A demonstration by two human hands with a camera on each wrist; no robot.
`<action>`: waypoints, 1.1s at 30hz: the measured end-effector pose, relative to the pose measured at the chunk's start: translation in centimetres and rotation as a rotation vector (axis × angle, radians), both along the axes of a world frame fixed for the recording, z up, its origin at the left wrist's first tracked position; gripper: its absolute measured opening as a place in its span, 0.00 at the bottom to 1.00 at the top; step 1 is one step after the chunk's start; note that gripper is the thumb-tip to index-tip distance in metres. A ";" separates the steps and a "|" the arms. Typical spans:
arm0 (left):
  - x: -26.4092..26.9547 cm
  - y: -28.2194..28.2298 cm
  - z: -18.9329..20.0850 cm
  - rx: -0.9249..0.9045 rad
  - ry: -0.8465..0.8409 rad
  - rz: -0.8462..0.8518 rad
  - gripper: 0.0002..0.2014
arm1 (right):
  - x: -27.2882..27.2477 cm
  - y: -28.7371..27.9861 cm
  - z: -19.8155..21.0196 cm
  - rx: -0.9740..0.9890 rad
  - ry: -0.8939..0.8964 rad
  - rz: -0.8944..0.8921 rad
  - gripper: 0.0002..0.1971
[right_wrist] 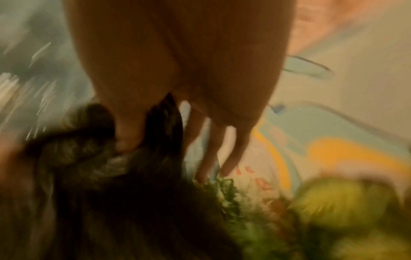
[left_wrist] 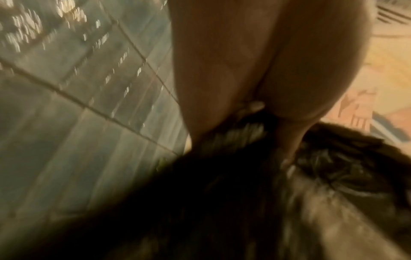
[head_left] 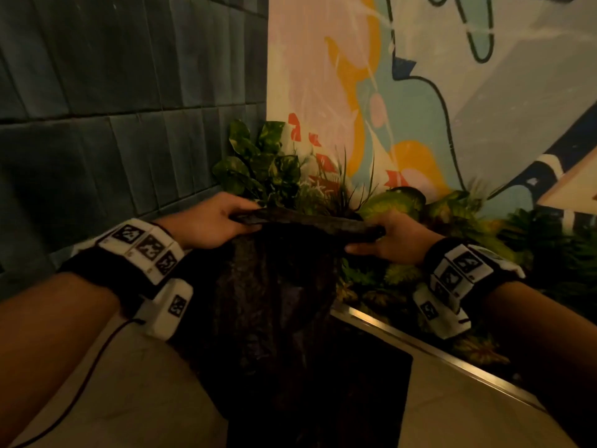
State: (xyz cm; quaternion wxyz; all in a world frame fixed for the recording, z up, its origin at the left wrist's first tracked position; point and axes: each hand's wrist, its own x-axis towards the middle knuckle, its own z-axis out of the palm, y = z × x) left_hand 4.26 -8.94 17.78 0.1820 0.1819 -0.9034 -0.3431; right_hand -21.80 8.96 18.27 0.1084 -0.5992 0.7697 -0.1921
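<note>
A black plastic bag (head_left: pixel 277 299) hangs in front of me, its mouth stretched flat between both hands. My left hand (head_left: pixel 226 218) grips the left end of the rolled rim, fingers on top and thumb underneath. My right hand (head_left: pixel 386 242) pinches the right end of the rim. The blurred left wrist view has the left hand (left_wrist: pixel 222 70) closing on the crinkled bag (left_wrist: pixel 240 137). The right wrist view is blurred too: the right hand (right_wrist: pixel 177 52) presses its thumb on the bag (right_wrist: pixel 100 163), with the other fingers stretched behind the rim.
A dark square opening (head_left: pixel 361 376) sits in the pale surface (head_left: pixel 452 399) under the bag. Behind it a metal-edged planter (head_left: pixel 403 331) full of leafy plants (head_left: pixel 258 163) runs along a painted mural wall (head_left: pixel 420 92). Dark tiles (head_left: pixel 113 92) cover the wall on the left.
</note>
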 end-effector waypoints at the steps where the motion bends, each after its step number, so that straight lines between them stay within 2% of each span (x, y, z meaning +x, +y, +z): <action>1: 0.8 -0.6 0.1 0.018 -0.038 0.027 0.12 | -0.3 0.0 0.0 -0.064 -0.093 -0.015 0.10; 3: 1.3 -0.7 0.4 0.056 -0.073 0.077 0.21 | -0.2 -0.4 0.5 -0.161 -0.212 -0.018 0.15; 5: 0.5 0.8 1.8 0.090 -0.059 0.071 0.36 | 1.4 -1.2 1.4 -0.225 -0.194 0.046 0.16; 6: -0.2 1.5 2.6 0.100 -0.046 0.058 0.39 | 2.5 -1.6 1.9 -0.274 -0.175 0.089 0.17; 7: -1.1 2.2 3.3 0.099 -0.019 0.032 0.35 | 3.6 -2.0 2.3 -0.342 -0.188 0.123 0.18; 9: -2.3 3.2 4.6 0.024 0.076 0.010 0.10 | 5.3 -2.4 2.8 -0.461 -0.355 0.166 0.17; 10: -2.5 3.2 5.1 -0.012 0.147 0.026 0.01 | 5.6 -2.5 2.8 -0.471 -0.463 0.181 0.18; 11: -2.3 3.1 5.5 -0.022 0.223 0.044 0.01 | 5.6 -2.4 2.5 -0.426 -0.547 0.205 0.20; 13: -1.2 2.1 6.0 0.019 0.383 0.087 0.04 | 5.1 -2.0 1.2 -0.209 -0.523 0.240 0.25; 15: 0.6 0.7 6.7 0.062 0.503 0.150 0.07 | 4.3 -1.8 -0.8 0.003 -0.404 0.256 0.18; 17: 2.7 -1.0 7.1 0.138 0.616 0.247 0.10 | 3.6 -2.0 -2.6 0.104 -0.293 0.269 0.08; 18: 3.8 -2.0 7.2 0.145 0.646 0.309 0.11 | 3.2 -2.0 -3.3 0.131 -0.236 0.264 0.07; 19: 4.9 -2.9 7.0 0.122 0.636 0.387 0.11 | 2.7 -2.1 -3.7 0.140 -0.186 0.241 0.08; 21: 6.9 -4.9 6.3 -0.015 0.478 0.597 0.08 | 1.9 -2.2 -3.6 0.092 -0.155 0.164 0.11; 22: 7.7 -5.5 5.8 -0.076 0.401 0.694 0.12 | 1.5 -2.4 -3.4 0.049 -0.172 0.145 0.11; 23: 8.1 -5.6 5.4 -0.151 0.381 0.740 0.23 | 1.4 -2.6 -2.9 0.009 -0.196 0.150 0.10; 24: 8.2 -5.1 5.1 -0.252 0.416 0.724 0.32 | 1.6 -2.8 -2.4 -0.019 -0.201 0.161 0.09; 26: 6.8 -2.3 5.4 -0.560 0.451 0.594 0.41 | 2.7 -3.5 -1.0 -0.081 -0.184 0.214 0.08; 27: 5.6 -0.7 5.6 -0.687 0.388 0.499 0.45 | 3.6 -3.8 -0.3 -0.124 -0.165 0.255 0.05; 29: 2.7 2.2 5.9 -0.776 0.087 0.305 0.50 | 6.0 -4.5 1.0 -0.230 -0.115 0.333 0.05; 30: 1.4 2.8 5.8 -0.761 -0.083 0.227 0.47 | 7.0 -4.6 1.4 -0.279 -0.125 0.361 0.06; 31: 0.5 2.8 5.6 -0.738 -0.223 0.169 0.40 | 7.8 -4.6 1.7 -0.312 -0.165 0.373 0.06; 32: 0.1 2.4 5.3 -0.711 -0.307 0.132 0.29 | 8.1 -4.4 1.7 -0.322 -0.210 0.371 0.06; 33: 0.1 1.9 5.1 -0.671 -0.306 0.115 0.18 | 8.1 -3.9 1.6 -0.287 -0.245 0.371 0.06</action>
